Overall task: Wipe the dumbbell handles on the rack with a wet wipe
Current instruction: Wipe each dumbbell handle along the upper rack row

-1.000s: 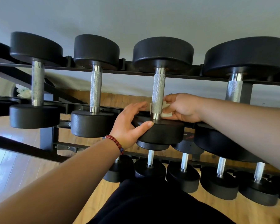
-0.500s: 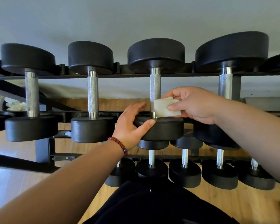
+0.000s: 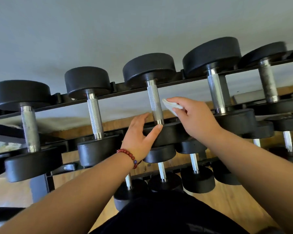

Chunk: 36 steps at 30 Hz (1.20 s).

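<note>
Just beside handle [image 3: 155, 102], right hand [image 3: 194, 119] pinches wipe [image 3: 170, 105]; left hand [image 3: 139, 139] grips dumbbell [image 3: 169, 134].

I count five dumbbells [image 3: 155, 102] on the top row of the rack [image 3: 122, 89], one wet wipe [image 3: 171, 105], one bracelet [image 3: 130, 155], and two hands: my left hand [image 3: 139, 137] and right hand [image 3: 193, 115].

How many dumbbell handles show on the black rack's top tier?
5, left to right: worn steel handle, bright knurled handle, centre knurled handle, fourth handle, dull far-right handle. More may hide beyond the frame edges.
</note>
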Each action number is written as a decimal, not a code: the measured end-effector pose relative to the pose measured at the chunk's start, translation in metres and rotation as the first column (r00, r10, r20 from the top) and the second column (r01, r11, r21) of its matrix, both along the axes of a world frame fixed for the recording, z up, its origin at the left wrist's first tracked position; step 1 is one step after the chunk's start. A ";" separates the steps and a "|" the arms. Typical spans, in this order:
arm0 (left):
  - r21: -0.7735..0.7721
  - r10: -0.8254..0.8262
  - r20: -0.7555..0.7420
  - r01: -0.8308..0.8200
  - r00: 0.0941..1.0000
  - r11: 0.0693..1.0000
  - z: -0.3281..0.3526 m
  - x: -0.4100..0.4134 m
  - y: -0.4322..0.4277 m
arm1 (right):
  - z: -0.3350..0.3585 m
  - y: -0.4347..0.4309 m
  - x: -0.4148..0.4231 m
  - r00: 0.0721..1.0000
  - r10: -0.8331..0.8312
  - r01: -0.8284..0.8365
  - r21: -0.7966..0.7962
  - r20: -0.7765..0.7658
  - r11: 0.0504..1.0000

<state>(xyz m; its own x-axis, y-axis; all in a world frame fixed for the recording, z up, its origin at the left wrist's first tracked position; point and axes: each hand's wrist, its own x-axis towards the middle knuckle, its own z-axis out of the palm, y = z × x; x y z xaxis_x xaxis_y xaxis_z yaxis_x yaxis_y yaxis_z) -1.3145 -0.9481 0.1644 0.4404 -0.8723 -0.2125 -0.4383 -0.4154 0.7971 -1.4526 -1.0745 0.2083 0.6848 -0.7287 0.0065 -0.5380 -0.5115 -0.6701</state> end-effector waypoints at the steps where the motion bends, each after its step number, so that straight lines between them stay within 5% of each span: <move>1: 0.013 -0.027 0.014 0.027 1.000 1.000 0.003 0.001 0.000 | -0.001 0.002 -0.002 1.000 0.012 -0.015 -0.085 -0.024 0.996; 5: 0.007 -0.113 0.148 0.113 0.982 0.994 0.015 0.005 0.000 | -0.006 0.011 -0.009 0.992 0.067 -0.110 -0.457 -0.110 0.882; 9: -0.074 -0.153 0.301 0.183 0.941 0.980 0.027 0.005 -0.007 | -0.012 0.014 -0.019 0.988 0.059 -0.134 -0.597 -0.144 0.791; 25: -0.059 -0.023 0.661 0.082 0.750 0.995 0.032 -0.091 -0.037 | -0.025 -0.038 -0.106 0.958 0.271 -0.267 -0.637 -0.094 0.723; 36: -0.003 0.065 0.694 -0.087 0.717 0.996 0.033 -0.153 -0.063 | -0.034 -0.080 -0.149 0.924 0.380 -0.334 -0.596 -0.053 0.730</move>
<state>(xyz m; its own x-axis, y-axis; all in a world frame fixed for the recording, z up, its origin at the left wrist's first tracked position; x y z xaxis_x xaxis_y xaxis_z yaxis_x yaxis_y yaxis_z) -1.4679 -1.0114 0.1973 0.5386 -0.8280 0.1559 -0.8295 -0.4886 0.2706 -1.6013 -1.1540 0.1746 0.8750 -0.2685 0.4028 -0.2003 -0.9583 -0.2037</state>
